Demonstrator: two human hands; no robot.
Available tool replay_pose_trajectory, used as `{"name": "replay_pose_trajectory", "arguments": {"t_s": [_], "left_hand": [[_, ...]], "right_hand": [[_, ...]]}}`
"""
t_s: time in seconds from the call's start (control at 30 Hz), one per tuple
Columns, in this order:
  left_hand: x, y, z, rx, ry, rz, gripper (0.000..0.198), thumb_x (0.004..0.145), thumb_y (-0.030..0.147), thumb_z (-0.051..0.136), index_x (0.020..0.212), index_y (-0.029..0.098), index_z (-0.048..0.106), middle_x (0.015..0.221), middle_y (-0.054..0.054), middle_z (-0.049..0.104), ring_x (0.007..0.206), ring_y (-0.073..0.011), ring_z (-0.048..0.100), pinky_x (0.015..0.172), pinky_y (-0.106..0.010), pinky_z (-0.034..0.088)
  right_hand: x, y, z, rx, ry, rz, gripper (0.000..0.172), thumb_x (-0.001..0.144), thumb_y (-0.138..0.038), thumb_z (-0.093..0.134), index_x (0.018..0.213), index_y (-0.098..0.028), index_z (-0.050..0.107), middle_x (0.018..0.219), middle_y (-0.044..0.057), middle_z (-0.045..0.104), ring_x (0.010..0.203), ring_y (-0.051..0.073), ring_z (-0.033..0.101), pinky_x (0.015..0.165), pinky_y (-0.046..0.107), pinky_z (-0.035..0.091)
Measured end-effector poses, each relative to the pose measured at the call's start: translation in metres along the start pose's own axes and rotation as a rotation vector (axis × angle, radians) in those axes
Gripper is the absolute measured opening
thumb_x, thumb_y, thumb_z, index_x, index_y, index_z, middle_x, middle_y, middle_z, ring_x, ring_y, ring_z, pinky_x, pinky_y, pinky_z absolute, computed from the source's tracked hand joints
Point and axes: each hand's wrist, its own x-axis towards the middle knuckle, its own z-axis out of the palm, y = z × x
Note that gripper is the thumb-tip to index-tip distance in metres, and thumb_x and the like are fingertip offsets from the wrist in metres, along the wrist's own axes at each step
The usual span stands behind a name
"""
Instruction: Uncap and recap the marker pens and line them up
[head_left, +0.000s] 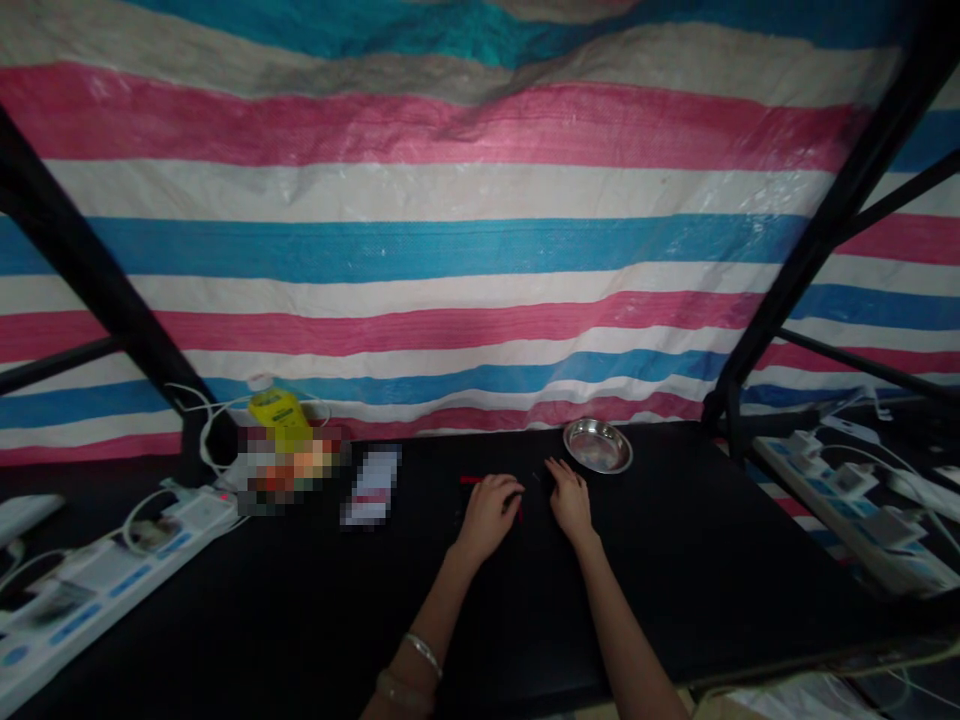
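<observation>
Both my hands rest on a black table [675, 560] in front of a striped tarp. My left hand [489, 510] lies palm down with the fingers curled over a thin red item [471, 481] that pokes out at its far left side; what the fingers grip is too small to name. My right hand [570, 498] lies a little to the right, fingers together and pointing away, touching the table near a small dark piece I cannot make out. A round steel dish [598, 445] stands just beyond the right hand.
A yellow bottle [277, 415] and blurred packets [289, 470] sit at the far left of the table, with a blurred card [371, 485] beside them. White power strips with cables lie at the left [105, 570] and the right [847, 490]. Black frame bars slant at both sides.
</observation>
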Motion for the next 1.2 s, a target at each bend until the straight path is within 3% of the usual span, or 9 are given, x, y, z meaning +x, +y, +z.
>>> {"name": "replay_pose_trajectory", "arguments": {"t_s": [0.13,0.3,0.5,0.77,1.07,1.2], "left_hand": [[0.021,0.013,0.027,0.093,-0.104,0.073,0.04,0.082,0.009,0.042,0.116,0.025,0.056,0.126,-0.005,0.054,0.115,-0.0209,0.047,0.096,-0.04,0.033],[0.036,0.01,0.044,0.174,-0.168,0.087,0.044,0.082,0.006,0.037,0.122,0.02,0.051,0.128,-0.009,0.053,0.115,-0.023,0.048,0.094,-0.042,0.033],[0.03,0.007,0.041,0.191,-0.187,0.066,0.037,0.082,0.006,0.037,0.107,0.02,0.06,0.118,-0.009,0.06,0.108,-0.0235,0.051,0.089,-0.041,0.035],[0.025,0.015,0.043,0.203,-0.14,0.039,0.028,0.083,0.021,0.049,0.11,0.02,0.058,0.113,-0.009,0.06,0.106,-0.0265,0.05,0.089,-0.043,0.034],[0.026,0.022,0.048,0.326,-0.125,-0.007,0.028,0.085,0.01,0.037,0.09,0.015,0.065,0.094,-0.012,0.065,0.094,-0.0261,0.055,0.083,-0.041,0.035],[0.02,0.026,0.046,0.322,-0.103,-0.03,0.032,0.086,0.008,0.033,0.092,0.013,0.064,0.09,-0.013,0.066,0.092,-0.0264,0.057,0.083,-0.042,0.036]], "right_hand": [[0.0,0.002,0.002,0.054,0.019,-0.049,0.054,0.069,0.004,0.035,0.111,-0.016,0.062,0.114,0.009,0.063,0.112,0.019,0.053,0.095,0.037,0.04],[0.0,0.002,-0.001,0.136,0.094,-0.013,0.042,0.073,-0.001,0.037,0.098,-0.015,0.068,0.098,0.01,0.068,0.095,0.019,0.06,0.087,0.035,0.046],[0.0,0.002,-0.002,0.146,0.07,-0.03,0.042,0.071,-0.001,0.04,0.096,-0.017,0.07,0.097,0.008,0.067,0.093,0.02,0.058,0.085,0.034,0.046],[-0.001,0.003,-0.004,0.174,0.035,-0.026,0.037,0.072,-0.006,0.044,0.095,-0.019,0.07,0.098,0.008,0.066,0.093,0.02,0.057,0.084,0.035,0.045],[-0.001,0.003,-0.006,0.242,0.013,-0.022,0.027,0.072,-0.012,0.051,0.089,-0.018,0.071,0.095,0.008,0.066,0.091,0.021,0.057,0.085,0.036,0.045],[-0.001,0.004,-0.006,0.275,0.021,-0.01,0.026,0.071,-0.012,0.052,0.088,-0.017,0.071,0.093,0.008,0.066,0.091,0.021,0.058,0.085,0.036,0.045]]}}
